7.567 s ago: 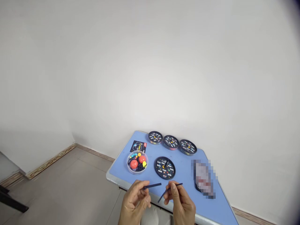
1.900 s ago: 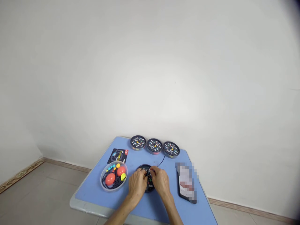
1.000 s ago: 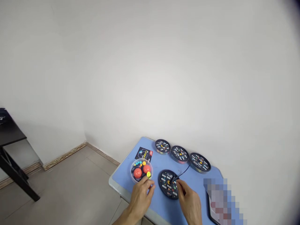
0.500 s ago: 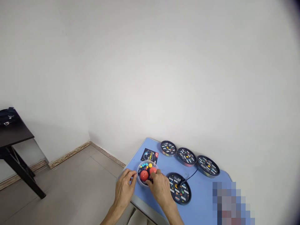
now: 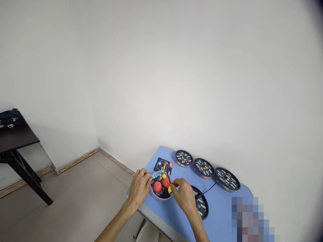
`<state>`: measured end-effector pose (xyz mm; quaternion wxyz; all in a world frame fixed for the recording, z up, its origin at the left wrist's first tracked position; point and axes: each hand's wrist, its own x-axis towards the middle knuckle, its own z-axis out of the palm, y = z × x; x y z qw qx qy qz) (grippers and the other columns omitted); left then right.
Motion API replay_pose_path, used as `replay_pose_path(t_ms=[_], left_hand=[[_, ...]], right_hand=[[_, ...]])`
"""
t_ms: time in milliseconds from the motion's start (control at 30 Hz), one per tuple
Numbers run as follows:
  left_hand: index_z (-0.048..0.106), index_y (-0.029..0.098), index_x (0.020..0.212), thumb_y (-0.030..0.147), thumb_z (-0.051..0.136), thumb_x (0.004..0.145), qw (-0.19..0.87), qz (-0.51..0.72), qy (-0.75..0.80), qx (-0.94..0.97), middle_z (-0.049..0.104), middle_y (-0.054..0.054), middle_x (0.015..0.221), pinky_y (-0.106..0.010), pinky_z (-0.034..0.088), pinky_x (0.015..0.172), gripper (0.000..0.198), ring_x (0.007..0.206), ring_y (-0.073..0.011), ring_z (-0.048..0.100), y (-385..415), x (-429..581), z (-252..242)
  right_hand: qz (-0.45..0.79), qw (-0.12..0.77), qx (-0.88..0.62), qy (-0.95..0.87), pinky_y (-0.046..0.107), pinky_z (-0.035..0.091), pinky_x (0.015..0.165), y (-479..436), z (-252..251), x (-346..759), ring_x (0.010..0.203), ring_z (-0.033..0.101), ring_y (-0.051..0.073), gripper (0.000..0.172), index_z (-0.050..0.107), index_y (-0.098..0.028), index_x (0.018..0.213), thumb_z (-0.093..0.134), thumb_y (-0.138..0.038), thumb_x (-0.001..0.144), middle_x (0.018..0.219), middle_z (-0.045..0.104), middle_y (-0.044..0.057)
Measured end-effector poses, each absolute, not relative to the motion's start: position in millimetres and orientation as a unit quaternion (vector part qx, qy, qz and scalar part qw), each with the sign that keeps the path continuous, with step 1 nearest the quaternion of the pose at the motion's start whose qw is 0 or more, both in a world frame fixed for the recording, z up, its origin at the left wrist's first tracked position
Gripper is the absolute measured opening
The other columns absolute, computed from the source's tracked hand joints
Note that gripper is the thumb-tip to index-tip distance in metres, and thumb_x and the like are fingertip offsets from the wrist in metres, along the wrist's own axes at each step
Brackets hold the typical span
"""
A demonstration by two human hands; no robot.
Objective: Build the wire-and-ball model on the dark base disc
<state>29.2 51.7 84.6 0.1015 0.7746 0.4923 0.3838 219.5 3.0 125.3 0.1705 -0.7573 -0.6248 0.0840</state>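
Observation:
A clear round bowl (image 5: 156, 196) on the blue table (image 5: 219, 218) holds red, yellow and teal balls and dark rods. My left hand (image 5: 140, 187) curls round the bowl's left rim. My right hand (image 5: 184, 196) is at the bowl's right side, fingertips pinched together by a yellow ball (image 5: 170, 190); what they grip is hidden. Right of it lies a black round disc (image 5: 202, 206) with a thin dark rod (image 5: 208, 190) sticking out of it, partly covered by my right hand.
Three more black round discs (image 5: 183, 157) (image 5: 204, 167) (image 5: 227, 178) line the table's far edge by the white wall. A dark printed card (image 5: 163, 165) lies behind the bowl. A blurred flat item (image 5: 248, 218) is at right. A black table (image 5: 15, 137) stands at far left.
My right hand left the black disc, with the rod standing in it, and came to the bowl's right side. My left hand moved to the bowl's left rim. The view swung left.

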Motion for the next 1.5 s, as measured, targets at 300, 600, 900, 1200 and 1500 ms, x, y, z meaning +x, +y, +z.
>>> replay_pose_path(t_ms=[300,600,900,1200,1500], left_hand=[[0.068,0.026,0.115,0.006,0.042,0.090,0.132,0.327,0.357,0.865,0.062,-0.006,0.100,-0.034,0.049,0.084,0.041,0.096,-0.0217,0.053,42.0,56.8,99.9],[0.072,0.024,0.101,0.017,0.043,0.095,0.183,0.377,0.339,0.843,0.070,-0.005,0.090,-0.032,0.051,0.080,0.031,0.089,-0.0198,0.060,59.4,58.5,89.2],[0.073,0.022,0.087,0.023,0.052,0.088,0.296,0.484,0.379,0.731,0.072,-0.004,0.084,-0.028,0.052,0.076,0.021,0.081,-0.0178,0.065,67.5,54.0,72.0],[0.073,0.021,0.083,0.026,0.053,0.085,0.350,0.484,0.374,0.709,0.072,-0.005,0.082,-0.028,0.051,0.075,0.020,0.079,-0.0183,0.064,71.5,52.9,73.7],[0.073,0.018,0.082,0.036,0.058,0.082,0.411,0.515,0.386,0.646,0.073,-0.004,0.079,-0.027,0.052,0.071,0.023,0.075,-0.0184,0.065,72.7,55.3,73.9]], right_hand=[[0.127,0.243,-0.719,-0.639,0.024,0.043,0.066,-3.0,120.0,223.7,0.071,0.065,0.017,0.024,0.074,-0.021,0.080,0.050,-0.018,0.086,0.081,0.071,0.003],[0.104,0.167,-0.675,-0.711,0.023,0.040,0.067,6.6,135.2,216.7,0.074,0.064,0.014,0.032,0.073,-0.022,0.083,0.043,-0.016,0.092,0.086,0.070,0.004],[0.079,-0.099,-0.626,-0.769,0.040,0.051,0.086,29.7,145.6,198.8,0.099,0.065,0.022,0.011,0.068,-0.016,0.098,0.064,-0.020,0.088,0.104,0.069,0.006],[0.063,-0.149,-0.587,-0.793,0.043,0.053,0.087,39.8,146.8,196.5,0.099,0.065,0.021,0.024,0.064,-0.016,0.108,0.061,-0.033,0.092,0.112,0.066,0.006],[0.046,-0.038,-0.605,-0.794,0.026,0.036,0.067,32.7,155.3,215.3,0.097,0.064,0.022,0.026,0.073,-0.021,0.079,0.052,-0.005,0.082,0.095,0.072,0.008]])
